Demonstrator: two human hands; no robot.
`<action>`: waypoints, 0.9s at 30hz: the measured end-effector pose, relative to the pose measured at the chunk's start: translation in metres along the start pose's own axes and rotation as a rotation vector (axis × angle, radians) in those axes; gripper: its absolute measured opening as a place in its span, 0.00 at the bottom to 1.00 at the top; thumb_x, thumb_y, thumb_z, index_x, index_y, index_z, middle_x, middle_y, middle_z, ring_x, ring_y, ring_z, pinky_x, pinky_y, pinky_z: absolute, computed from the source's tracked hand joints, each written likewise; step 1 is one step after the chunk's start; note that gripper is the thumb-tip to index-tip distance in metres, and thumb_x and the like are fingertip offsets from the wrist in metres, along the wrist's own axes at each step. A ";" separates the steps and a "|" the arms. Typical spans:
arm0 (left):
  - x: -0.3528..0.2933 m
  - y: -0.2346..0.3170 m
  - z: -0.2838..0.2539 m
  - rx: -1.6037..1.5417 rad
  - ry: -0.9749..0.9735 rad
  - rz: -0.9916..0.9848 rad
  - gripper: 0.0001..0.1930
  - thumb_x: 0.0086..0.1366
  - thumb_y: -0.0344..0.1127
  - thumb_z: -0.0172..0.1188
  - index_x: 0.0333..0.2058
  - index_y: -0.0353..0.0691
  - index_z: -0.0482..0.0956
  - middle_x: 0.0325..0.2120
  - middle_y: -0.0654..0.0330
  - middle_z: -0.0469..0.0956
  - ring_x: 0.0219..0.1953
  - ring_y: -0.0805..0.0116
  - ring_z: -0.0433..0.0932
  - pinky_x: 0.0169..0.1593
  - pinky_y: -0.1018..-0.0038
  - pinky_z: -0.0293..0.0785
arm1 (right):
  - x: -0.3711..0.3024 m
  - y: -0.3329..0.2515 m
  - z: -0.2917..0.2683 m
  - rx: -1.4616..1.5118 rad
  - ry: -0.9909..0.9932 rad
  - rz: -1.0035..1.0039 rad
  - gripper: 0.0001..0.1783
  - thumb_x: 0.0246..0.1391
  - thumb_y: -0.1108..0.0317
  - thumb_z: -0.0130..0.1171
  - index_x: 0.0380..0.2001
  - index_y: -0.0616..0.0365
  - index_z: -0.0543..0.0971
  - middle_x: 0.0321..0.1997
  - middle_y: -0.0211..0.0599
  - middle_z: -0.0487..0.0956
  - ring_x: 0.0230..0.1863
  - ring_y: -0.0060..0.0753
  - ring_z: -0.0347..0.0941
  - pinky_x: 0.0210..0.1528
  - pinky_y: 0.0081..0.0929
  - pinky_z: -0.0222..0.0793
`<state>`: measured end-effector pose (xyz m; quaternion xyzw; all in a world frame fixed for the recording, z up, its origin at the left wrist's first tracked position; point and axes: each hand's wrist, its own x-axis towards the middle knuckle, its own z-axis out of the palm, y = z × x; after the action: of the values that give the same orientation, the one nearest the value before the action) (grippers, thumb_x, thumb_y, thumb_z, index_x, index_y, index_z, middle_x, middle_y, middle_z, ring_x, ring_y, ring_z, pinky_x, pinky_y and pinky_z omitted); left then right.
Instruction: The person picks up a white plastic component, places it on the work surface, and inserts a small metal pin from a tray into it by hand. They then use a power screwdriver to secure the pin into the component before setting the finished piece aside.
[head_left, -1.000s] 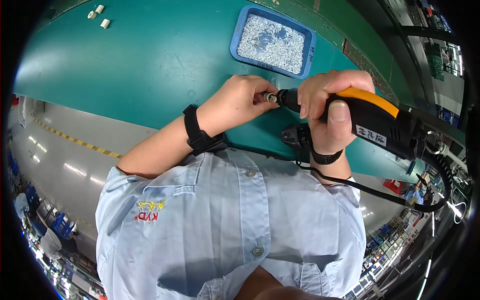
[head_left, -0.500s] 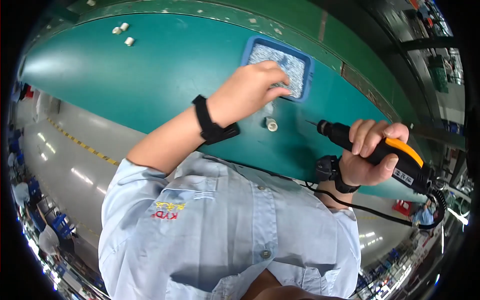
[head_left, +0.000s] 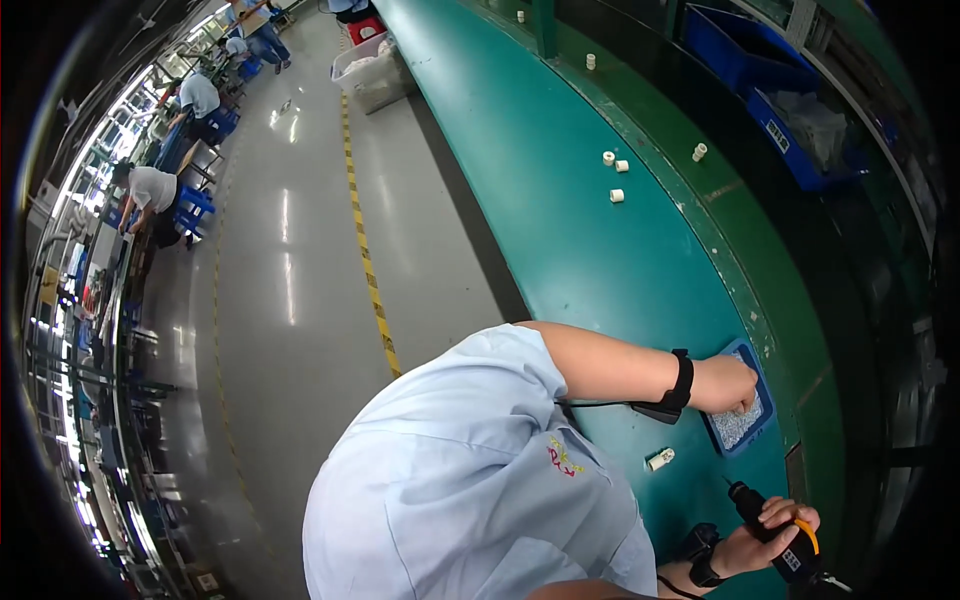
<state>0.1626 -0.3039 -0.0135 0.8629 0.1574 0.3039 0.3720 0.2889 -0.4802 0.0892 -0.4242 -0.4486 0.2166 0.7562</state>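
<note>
Left hand (head_left: 726, 384) moved further into blue tray (head_left: 767, 398) since last frame.
Cream fitting (head_left: 661, 459) on surface (head_left: 545, 215); left grip: can't tell, tips obscured at silvery pieces (head_left: 735, 428); right hand (head_left: 765, 540) wrapped round black-orange driver (head_left: 749, 506), cable hard to make out.

A head-worn fisheye looks down over bench (head_left: 540, 200) and aisle (head_left: 300, 350).
</note>
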 end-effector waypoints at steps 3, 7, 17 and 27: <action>0.003 0.000 0.001 0.155 -0.035 -0.014 0.02 0.47 0.30 0.59 0.20 0.39 0.76 0.24 0.56 0.73 0.28 0.53 0.73 0.31 0.61 0.69 | -0.001 0.001 -0.001 -0.003 -0.028 0.016 0.12 0.58 0.62 0.49 0.38 0.59 0.65 0.21 0.26 0.59 0.23 0.18 0.55 0.29 0.19 0.54; 0.000 0.003 0.006 0.199 0.026 0.010 0.02 0.46 0.30 0.59 0.19 0.39 0.76 0.23 0.57 0.72 0.29 0.54 0.73 0.32 0.62 0.69 | 0.011 -0.012 0.024 -0.059 -0.018 -0.046 0.12 0.53 0.66 0.54 0.34 0.62 0.66 0.22 0.35 0.65 0.20 0.27 0.61 0.24 0.23 0.62; -0.004 0.015 0.000 0.130 0.038 -0.028 0.02 0.46 0.32 0.60 0.19 0.42 0.77 0.23 0.58 0.73 0.31 0.56 0.73 0.34 0.63 0.69 | 0.023 -0.033 0.052 -0.092 0.040 -0.108 0.11 0.51 0.68 0.56 0.27 0.64 0.67 0.19 0.35 0.65 0.17 0.27 0.61 0.19 0.24 0.61; -0.004 0.009 0.014 0.319 -0.020 0.078 0.04 0.48 0.36 0.59 0.24 0.50 0.82 0.28 0.64 0.74 0.40 0.60 0.70 0.40 0.63 0.65 | 0.022 -0.009 0.016 -0.102 -0.032 0.021 0.10 0.56 0.65 0.50 0.36 0.59 0.67 0.20 0.29 0.61 0.22 0.22 0.58 0.27 0.21 0.58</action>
<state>0.1685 -0.3195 -0.0162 0.9194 0.1665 0.2807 0.2196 0.2853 -0.4626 0.1114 -0.4633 -0.4666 0.2083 0.7240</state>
